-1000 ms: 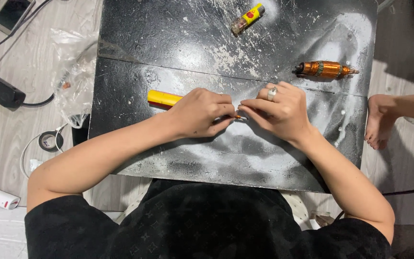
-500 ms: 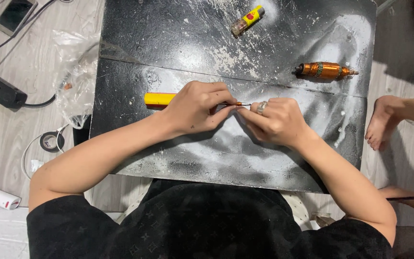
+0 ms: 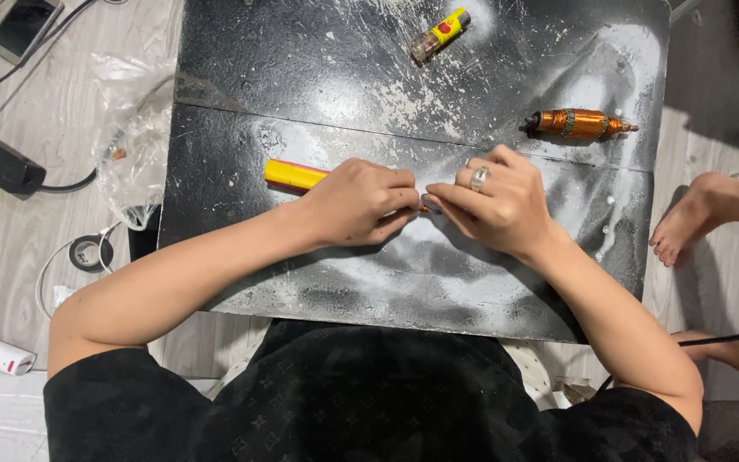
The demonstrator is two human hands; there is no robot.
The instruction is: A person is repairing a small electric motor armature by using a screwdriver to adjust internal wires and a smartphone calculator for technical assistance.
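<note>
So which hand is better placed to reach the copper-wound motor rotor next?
Probably the right hand: the copper-wound motor rotor lies just beyond it on the same side, while the left hand is wrapped around the yellow cylindrical tool.

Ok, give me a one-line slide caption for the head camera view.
Left hand holds a yellow tool while the right hand pinches its tip over a dusty black board.

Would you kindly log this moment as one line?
left hand: grips yellow tool | right hand: pinches its tip | surface: black board
</note>
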